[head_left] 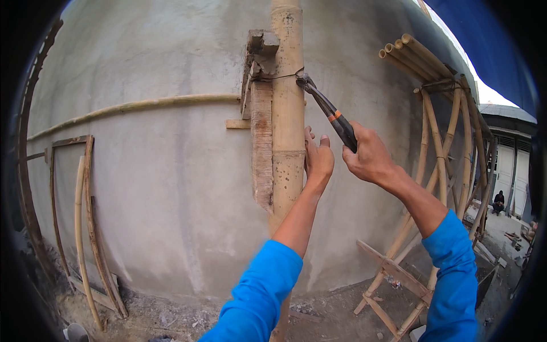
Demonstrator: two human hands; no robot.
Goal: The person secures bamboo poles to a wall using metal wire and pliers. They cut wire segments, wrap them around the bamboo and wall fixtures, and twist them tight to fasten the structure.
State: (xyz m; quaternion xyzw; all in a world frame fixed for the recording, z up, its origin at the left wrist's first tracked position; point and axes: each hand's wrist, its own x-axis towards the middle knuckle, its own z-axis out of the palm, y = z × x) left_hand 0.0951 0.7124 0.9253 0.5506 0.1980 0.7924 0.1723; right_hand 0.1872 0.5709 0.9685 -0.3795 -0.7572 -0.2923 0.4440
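A thick upright bamboo pole (288, 125) stands in front of me, with a thin wire (285, 76) looped around its upper part. My right hand (370, 153) is closed around the handles of a pair of pincers (330, 111) with black and orange grips. Their metal jaws are at the wire, on the pole's right side. Lower down, my left hand (319, 158) is beside the pole's right edge, thumb and a finger raised and apart; its other fingers are partly hidden. Tied against the pole's left side is a wooden plank (262, 142), with rough wood blocks (262, 54) above it.
Behind the pole rises a grey plastered wall (159, 171), crossed by a horizontal bamboo pole (142, 105). A bamboo scaffold (441, 142) stands at right. Wooden poles (88, 228) lean at left. A person (498, 203) sits far off at right.
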